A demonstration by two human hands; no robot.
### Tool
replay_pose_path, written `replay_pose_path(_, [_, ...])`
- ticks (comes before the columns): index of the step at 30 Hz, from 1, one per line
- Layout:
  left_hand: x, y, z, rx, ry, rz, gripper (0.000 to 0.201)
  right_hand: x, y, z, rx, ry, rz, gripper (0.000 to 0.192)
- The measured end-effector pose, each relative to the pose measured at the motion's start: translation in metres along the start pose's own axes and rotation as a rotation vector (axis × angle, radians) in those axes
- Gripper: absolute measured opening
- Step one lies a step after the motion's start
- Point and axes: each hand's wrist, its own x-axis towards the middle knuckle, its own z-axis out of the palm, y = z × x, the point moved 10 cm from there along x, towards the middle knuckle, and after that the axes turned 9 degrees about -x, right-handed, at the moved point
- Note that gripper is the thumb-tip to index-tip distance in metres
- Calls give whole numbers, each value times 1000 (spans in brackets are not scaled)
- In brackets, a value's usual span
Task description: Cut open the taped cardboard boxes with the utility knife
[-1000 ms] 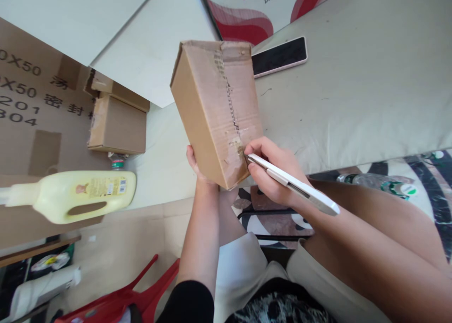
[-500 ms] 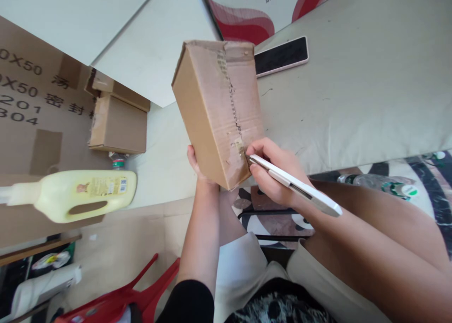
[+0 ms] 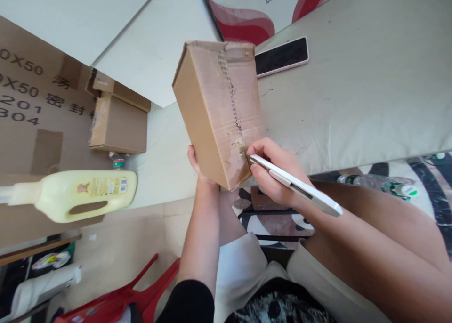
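Note:
A taped brown cardboard box (image 3: 215,106) is held up in front of me, its seam face toward the camera. My left hand (image 3: 196,165) grips the box from beneath at its near end; most of the fingers are hidden behind it. My right hand (image 3: 273,170) is closed around a white utility knife (image 3: 296,185). The knife's tip touches the box's near end, where the tape along the seam is torn.
A phone (image 3: 281,56) with a dark screen lies on the grey table (image 3: 370,78) behind the box. On the left are a pale yellow jug (image 3: 77,193), a small open carton (image 3: 118,123) and large flat cardboard (image 3: 31,101). A red chair (image 3: 120,299) is at lower left.
Almost nothing differs. The box and both hands have shifted a few pixels to the right; the knife tip stays at the box's near end.

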Motion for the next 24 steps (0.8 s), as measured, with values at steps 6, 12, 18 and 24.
replay_pose_path(6, [3, 2, -8, 43, 37, 16, 70, 0, -1, 0, 3, -6, 4, 17])
replay_pose_path(12, [3, 2, -10, 36, 40, 12, 72, 0, -1, 0, 5, -3, -1, 17])
replay_pose_path(18, [-3, 2, 1, -2, 36, 16, 69, 0, -1, 0, -3, -1, -8, 18])
replay_pose_path(24, [-2, 2, -2, 23, 68, 13, 70, 0, 0, 0, -1, -1, -4, 18])
